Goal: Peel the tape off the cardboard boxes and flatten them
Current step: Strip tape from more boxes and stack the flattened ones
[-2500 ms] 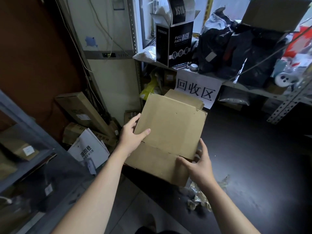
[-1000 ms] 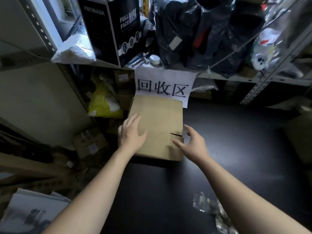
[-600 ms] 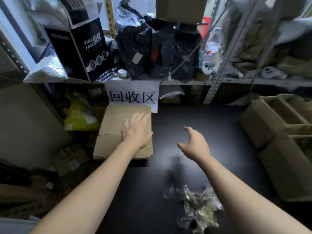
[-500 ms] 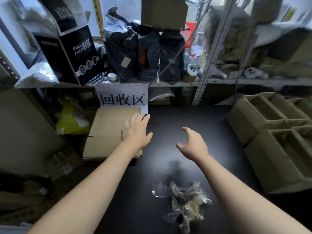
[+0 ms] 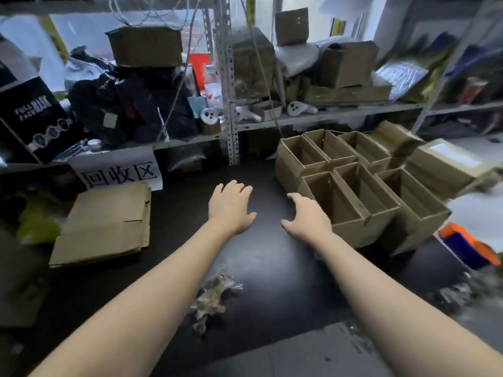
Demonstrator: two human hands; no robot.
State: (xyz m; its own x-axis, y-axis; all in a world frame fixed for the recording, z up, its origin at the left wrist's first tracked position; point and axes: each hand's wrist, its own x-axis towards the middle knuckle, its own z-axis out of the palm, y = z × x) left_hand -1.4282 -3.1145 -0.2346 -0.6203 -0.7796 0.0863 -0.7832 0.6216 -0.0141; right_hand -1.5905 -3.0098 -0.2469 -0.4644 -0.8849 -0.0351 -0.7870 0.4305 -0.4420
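On the black tabletop (image 5: pixel 266 268), both bare hands hover empty between two cardboard groups. Left hand (image 5: pixel 231 206) is palm down, fingers loosely spread, holding nothing. Right hand (image 5: pixel 307 217) has fingers apart and slightly curled, thumb out, and sits just beside the nearest open brown cardboard box (image 5: pixel 351 210); my read is it's reaching for that one next.

Flattened brown cardboard box (image 5: pixel 106 224) lies at the left, directly under the white paper sign with black characters (image 5: pixel 119 172). That looks like the drop zone for finished pieces, hence the placement there. The cluster of open-topped brown cardboard boxes (image 5: pixel 353 170) stands upright at the right, packed side by side and touching, apparently the queue still to be processed. Crumpled clear tape wad (image 5: pixel 212 297) sits near the front edge between the forearms, likely peeled waste set out of the way.

Hard to make out:
- Whether the open boxes still carry tape: bottoms and outer seams are hidden.
- Right edge of frame is motion-blurred; the orange-and-blue object (image 5: pixel 468 246) there is unidentifiable and partly cut off.
- Closed brown box with a pale label (image 5: pixel 446 164) behind the cluster is smeared; label is unreadable.
- Metal shelf (image 5: pixel 313 118) clutter is too blurred to sort out.
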